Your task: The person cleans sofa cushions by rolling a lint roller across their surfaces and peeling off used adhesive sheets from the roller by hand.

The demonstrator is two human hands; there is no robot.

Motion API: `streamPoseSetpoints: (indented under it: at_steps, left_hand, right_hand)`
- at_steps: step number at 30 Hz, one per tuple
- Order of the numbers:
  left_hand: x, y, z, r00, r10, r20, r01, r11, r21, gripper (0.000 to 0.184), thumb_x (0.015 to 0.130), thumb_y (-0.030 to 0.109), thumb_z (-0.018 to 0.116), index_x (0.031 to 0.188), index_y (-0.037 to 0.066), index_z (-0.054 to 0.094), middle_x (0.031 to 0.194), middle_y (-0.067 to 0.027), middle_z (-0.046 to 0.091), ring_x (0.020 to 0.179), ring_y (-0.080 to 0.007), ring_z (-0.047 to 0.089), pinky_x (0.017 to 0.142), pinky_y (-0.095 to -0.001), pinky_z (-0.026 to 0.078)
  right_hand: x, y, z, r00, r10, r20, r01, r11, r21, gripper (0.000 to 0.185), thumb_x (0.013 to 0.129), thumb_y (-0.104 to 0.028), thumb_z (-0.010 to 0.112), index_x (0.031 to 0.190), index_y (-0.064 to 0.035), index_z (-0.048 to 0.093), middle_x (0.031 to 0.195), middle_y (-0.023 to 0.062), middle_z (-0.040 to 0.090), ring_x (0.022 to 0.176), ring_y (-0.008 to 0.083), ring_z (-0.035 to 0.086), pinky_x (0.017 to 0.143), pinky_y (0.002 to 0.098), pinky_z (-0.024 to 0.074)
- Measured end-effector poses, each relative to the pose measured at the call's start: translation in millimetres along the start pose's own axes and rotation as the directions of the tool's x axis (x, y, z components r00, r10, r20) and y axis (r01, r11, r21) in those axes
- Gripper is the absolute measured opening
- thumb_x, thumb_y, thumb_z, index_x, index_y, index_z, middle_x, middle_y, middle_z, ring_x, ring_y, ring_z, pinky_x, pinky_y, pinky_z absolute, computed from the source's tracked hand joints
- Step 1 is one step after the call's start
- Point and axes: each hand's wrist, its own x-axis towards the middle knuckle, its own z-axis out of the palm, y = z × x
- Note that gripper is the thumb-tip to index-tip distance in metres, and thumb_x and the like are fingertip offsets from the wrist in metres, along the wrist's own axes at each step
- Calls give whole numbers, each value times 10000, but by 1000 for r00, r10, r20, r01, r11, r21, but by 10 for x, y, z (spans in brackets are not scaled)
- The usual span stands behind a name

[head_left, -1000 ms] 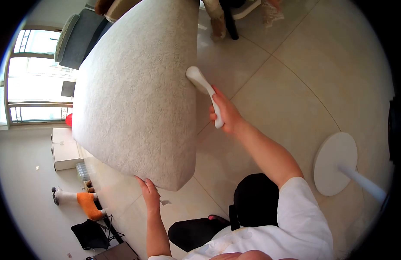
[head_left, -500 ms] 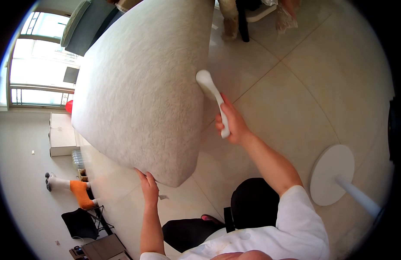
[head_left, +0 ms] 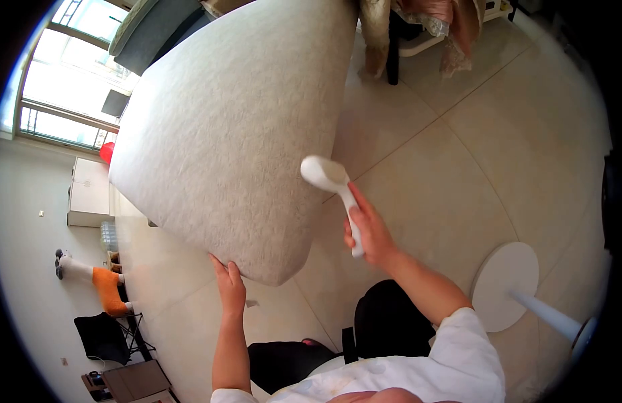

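Brush point(head_left: 324, 173): white, long-handled, held in the right hand point(head_left: 371, 235); its broad head overlaps the panel's right margin in view, though contact is unclear.
Right fingers: closed around the brush handle, with the handle's end showing below them and the head angled up and to the left.
Panel point(head_left: 237, 134): large, pale and textured, filling the upper middle of the view; its rounded near corner points toward the person, above the floor point(head_left: 425, 161).
Left hand point(head_left: 232, 289): at the panel's near-left edge, thumb and a finger extended along it; the other fingers are partly hidden, so how tightly they close cannot be told.
Scrap: a small greyish piece point(head_left: 252, 303) shows just beside the left wrist.
Stand: a round white base point(head_left: 504, 285) with a pale pole point(head_left: 546, 314) rising from it, to the right of the person's right arm.
Clothing: white short-sleeved top point(head_left: 391, 373), black legwear point(head_left: 391, 319).
Far end: dark grey seating point(head_left: 150, 33) at upper left; pink cloth point(head_left: 435, 12) and pale wrapped pieces point(head_left: 375, 37) at the top, right of the panel.
Left side: window point(head_left: 66, 77), red object point(head_left: 107, 152), pale cabinet point(head_left: 89, 191), clear bottles point(head_left: 108, 235), orange-and-white animal figure point(head_left: 109, 289), black folding chair point(head_left: 99, 336).
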Motion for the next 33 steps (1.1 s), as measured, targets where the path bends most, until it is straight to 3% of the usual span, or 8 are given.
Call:
streamPoseSetpoints:
  at_steps: [2,9,11,17,23,26,28,33]
  left_hand:
    - [-19,27,-5,1000,-13,13,13,1000,19,610,949,217,353,1376,-137,99,1430,-316,180,1337,-384,218,1085,-367,191]
    - [-70,75,19,1000,-7,22,7,999,40,613,940,202,356,1379,-134,92,1429,-316,183,1323,-390,247,1078,-361,205]
    - [-76,118,35,992,126,19,-127,991,48,615,938,203,358,1375,-141,97,1429,-320,178,1325,-388,244,1077,-359,209]
    - [-57,231,58,985,171,-20,-168,980,103,622,924,206,371,1353,-171,125,1413,-342,186,1325,-410,224,1085,-376,195]
    - [-77,208,157,985,154,-78,-148,986,73,642,915,230,393,1343,-179,144,1411,-348,181,1326,-426,205,1094,-388,176]
    - [-62,224,211,978,172,-122,-167,985,46,653,916,246,405,1341,-179,149,1409,-348,185,1330,-419,202,1097,-389,175]
    - [-51,204,244,977,165,-135,-164,986,19,658,916,252,414,1342,-175,151,1409,-344,189,1331,-414,202,1097,-391,176]
    - [-72,283,273,978,107,-180,-114,993,-30,666,917,271,436,1348,-159,165,1415,-326,200,1333,-402,207,1096,-396,182]
  right_hand:
    - [241,-134,9,988,-144,-61,144,990,2,545,946,-227,416,1442,-136,211,732,25,432,553,98,407,504,248,401]
    - [960,-795,-173,975,-210,-70,207,978,-36,540,939,-236,437,1435,-157,240,770,28,429,614,96,413,492,238,397]
    - [1161,-953,-193,968,-223,-119,224,974,-2,531,935,-242,445,1427,-169,262,762,27,425,611,100,415,483,240,395]
    - [1590,-1351,-117,918,-355,-179,339,934,-113,552,933,-257,445,1434,-170,229,819,32,430,626,102,427,486,243,410]
    - [807,-736,-162,976,-148,-161,129,983,-127,549,940,-249,414,1444,-223,197,878,17,419,651,98,439,481,241,421]
    - [314,-378,-170,990,-77,-120,65,993,-101,552,945,-266,414,1447,-230,186,823,16,426,624,97,429,480,240,418]
    - [11,-246,-135,993,111,-49,-113,993,-29,554,949,-270,417,1449,-239,178,766,17,425,592,100,414,475,234,406]
    - [-461,-175,-7,956,294,-20,-294,953,-71,561,947,-251,418,1452,-230,175,719,18,420,554,104,398,477,242,397]
